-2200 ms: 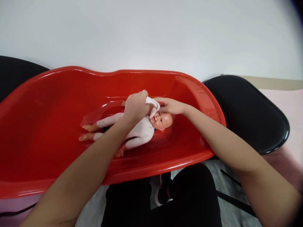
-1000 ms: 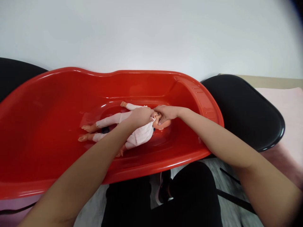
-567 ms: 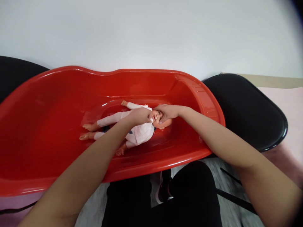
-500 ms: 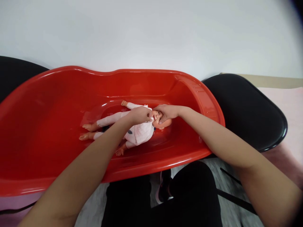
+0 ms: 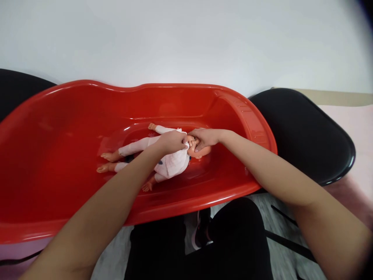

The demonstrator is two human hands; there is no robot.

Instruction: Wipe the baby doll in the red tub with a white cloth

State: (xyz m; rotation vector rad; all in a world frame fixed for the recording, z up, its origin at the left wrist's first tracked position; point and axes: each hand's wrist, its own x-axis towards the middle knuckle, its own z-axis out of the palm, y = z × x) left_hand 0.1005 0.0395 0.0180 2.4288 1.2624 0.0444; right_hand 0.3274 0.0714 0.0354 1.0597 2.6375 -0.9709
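A left black panel (image 5: 21,91) appears behind the far edge of the red tub (image 5: 67,144), at the tub's left end. The tub extends rightward from there.

The doll (image 5: 175,165) lies on its back inside the tub, right of the tub's middle and between the far and near edges. Its feet (image 5: 105,162) point to the tub's left end; its head (image 5: 205,153) is toward the right end. The legs and torso are clothed in white. One doll arm extends toward the far edge; the other lies along the near side.

The left hand (image 5: 175,141) enters over the near edge and is positioned above the upper torso, left of the doll's chin. Its fingers are curled inward, with white fabric at the fingertips beside the chin. Whether the fabric is gripped cannot be determined. The left forearm covers part of the doll's legs and torso.

The right hand (image 5: 203,139) is positioned at the head, on the side facing the tub's right end. It is partly open, the thumb set apart from the fingers, and has hold of the head; the thumb bears on the cheek.

Below the near edge are the person's black trousers (image 5: 236,241). A right black panel (image 5: 305,136) adjoins the tub's right end, with a pink surface (image 5: 363,136) beyond it.
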